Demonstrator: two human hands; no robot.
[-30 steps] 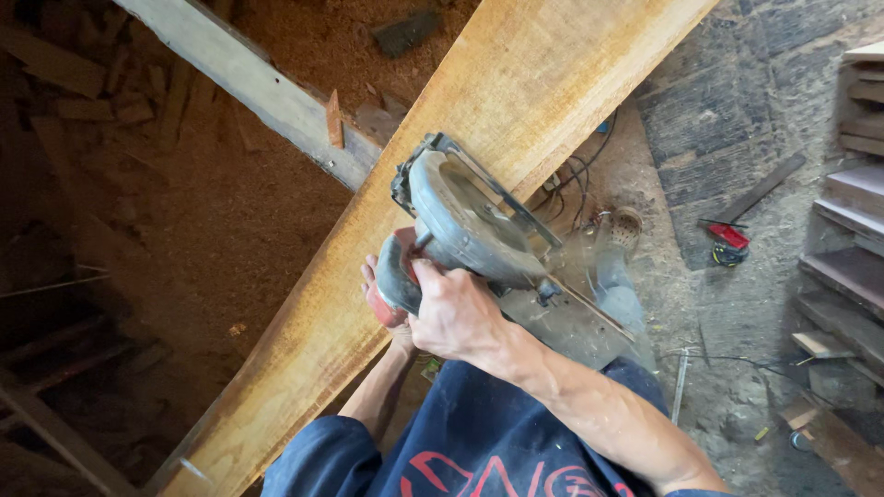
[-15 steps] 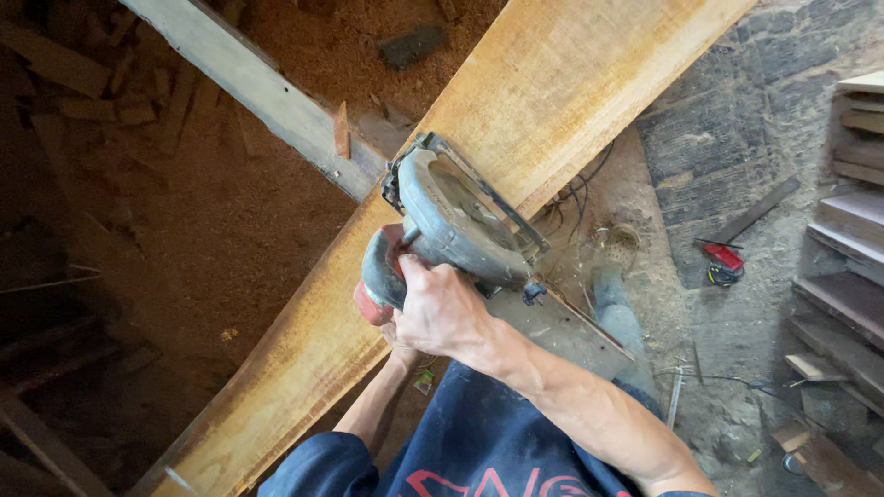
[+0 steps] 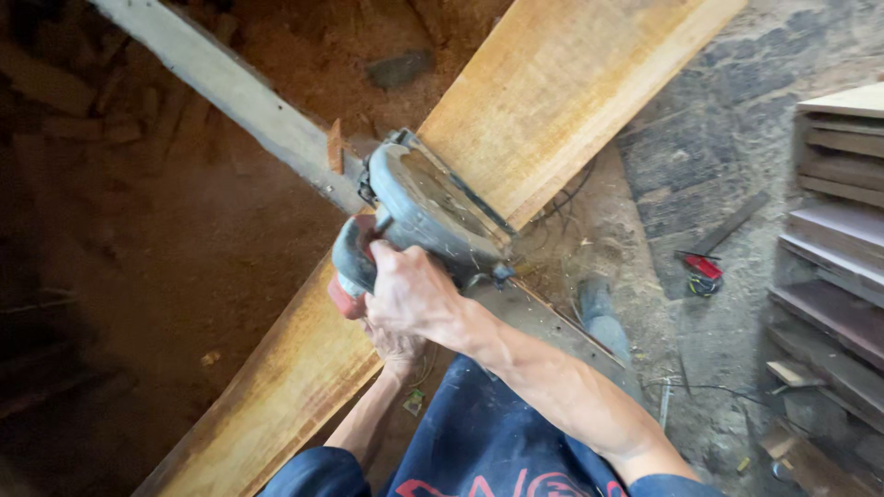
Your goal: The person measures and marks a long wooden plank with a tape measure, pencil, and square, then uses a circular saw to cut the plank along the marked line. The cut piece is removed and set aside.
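A grey circular saw [image 3: 433, 207] with a red end rests on a long, wide wooden plank [image 3: 552, 101] that runs diagonally from the lower left to the upper right. My right hand [image 3: 410, 296] is closed over the saw's rear handle. Just below it, my left hand [image 3: 396, 348] is mostly hidden beneath my right hand and seems to grip the same handle. The saw's blade guard faces the plank's right edge. My dark blue clothing fills the bottom of the view.
A pale narrow beam [image 3: 230, 92] crosses under the plank at the upper left, above sawdust-covered ground. A small red tool [image 3: 702, 267] lies on the concrete floor at right. Stacked boards [image 3: 843, 239] stand at the far right. Cables trail under the plank.
The saw and both hands have moved up along the plank toward the upper right. The saw now sits next to the pale beam crossing.
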